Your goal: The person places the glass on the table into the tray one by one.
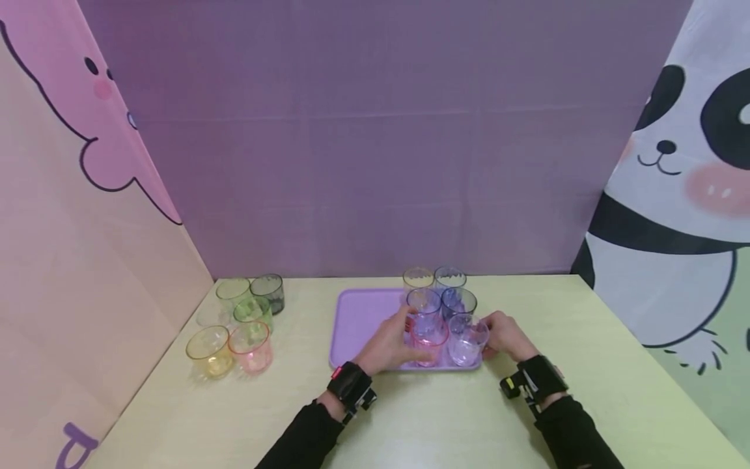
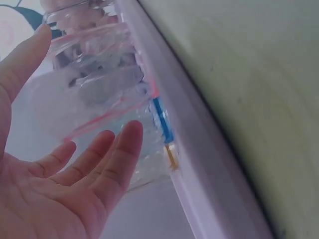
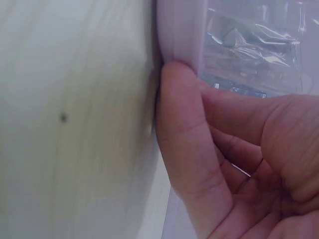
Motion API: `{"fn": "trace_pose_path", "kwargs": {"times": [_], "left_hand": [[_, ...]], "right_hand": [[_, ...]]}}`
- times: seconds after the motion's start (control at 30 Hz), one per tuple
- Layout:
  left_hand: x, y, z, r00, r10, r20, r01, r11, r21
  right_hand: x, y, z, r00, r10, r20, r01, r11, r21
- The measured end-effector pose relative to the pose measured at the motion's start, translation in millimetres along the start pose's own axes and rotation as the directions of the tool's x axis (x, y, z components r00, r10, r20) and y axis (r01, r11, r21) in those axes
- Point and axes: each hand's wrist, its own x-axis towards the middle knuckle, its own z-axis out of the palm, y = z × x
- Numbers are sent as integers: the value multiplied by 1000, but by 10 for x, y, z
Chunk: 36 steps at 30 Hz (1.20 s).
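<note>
My left hand [image 1: 389,345] reaches around a pink glass [image 1: 430,352] at the front of a purple tray [image 1: 363,319]. In the left wrist view, its thumb and fingers [image 2: 127,144] are spread on either side of the pink glass [image 2: 94,84], not curled tightly round it. A clear glass [image 1: 467,348] stands right of the pink one. Beside it, my right hand [image 1: 506,335] is at the tray's front right corner. Seen from the right wrist, the hand pinches the tray's rim [image 3: 182,30] between thumb and finger.
Behind the pink and clear glasses, the tray holds more tinted glasses, among them a purple one [image 1: 423,303], a dark blue one [image 1: 459,303] and a yellow one [image 1: 418,278]. On the table's left stand several others, including a yellow glass [image 1: 211,355] and a green glass [image 1: 254,311].
</note>
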Motion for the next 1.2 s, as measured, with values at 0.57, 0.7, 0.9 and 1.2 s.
{"fn": "trace_pose_path", "kwargs": {"times": [0.57, 0.7, 0.9, 1.2], "left_hand": [[-222, -207, -650, 985, -24, -168, 38, 996, 80], [-346, -270, -859, 969, -29, -244, 60, 991, 121], [-550, -412, -1188, 947, -27, -321, 92, 978, 188], [-878, -645, -1567, 932, -82, -352, 188, 942, 278]], "right_hand": [[-7, -5, -9, 1000, 8, 20, -8, 1000, -7], [2, -2, -6, 1000, 0, 22, 0, 1000, -10], [2, -16, -8, 1000, -6, 25, 6, 1000, 1], [-2, -8, -15, 1000, -15, 23, 15, 1000, 2]]}}
